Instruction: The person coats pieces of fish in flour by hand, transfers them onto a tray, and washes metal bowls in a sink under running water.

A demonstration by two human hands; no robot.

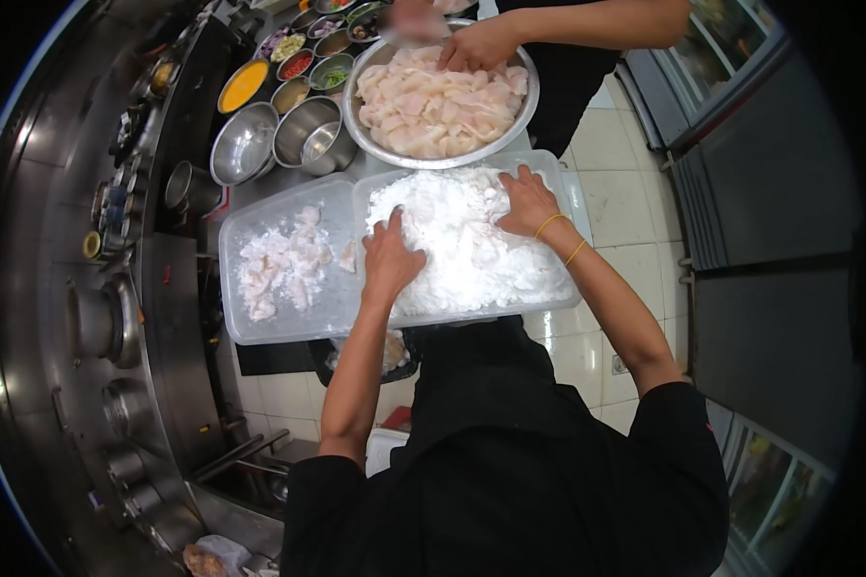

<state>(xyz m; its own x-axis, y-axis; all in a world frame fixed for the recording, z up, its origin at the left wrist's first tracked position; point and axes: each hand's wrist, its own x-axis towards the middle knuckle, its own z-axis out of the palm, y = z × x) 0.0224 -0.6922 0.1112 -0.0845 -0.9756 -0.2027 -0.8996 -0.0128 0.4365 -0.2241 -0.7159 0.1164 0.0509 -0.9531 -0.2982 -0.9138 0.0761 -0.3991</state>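
Observation:
A clear plastic tray is filled with white powder. My left hand is at the powder's left edge, fingers apart and nothing in them. At the upper right of the same tray, my right hand, with yellow bands on the wrist, touches the powder with its fingers spread. Beside it on the left, a second clear tray holds powder-coated pale pieces. A large metal bowl of pale raw slices stands beyond the trays.
A co-worker's hand reaches into the large bowl from above. Two metal bowls and a bowl of orange liquid stand at the upper left, near small bowls of chopped ingredients. A steel counter with pots runs along the left.

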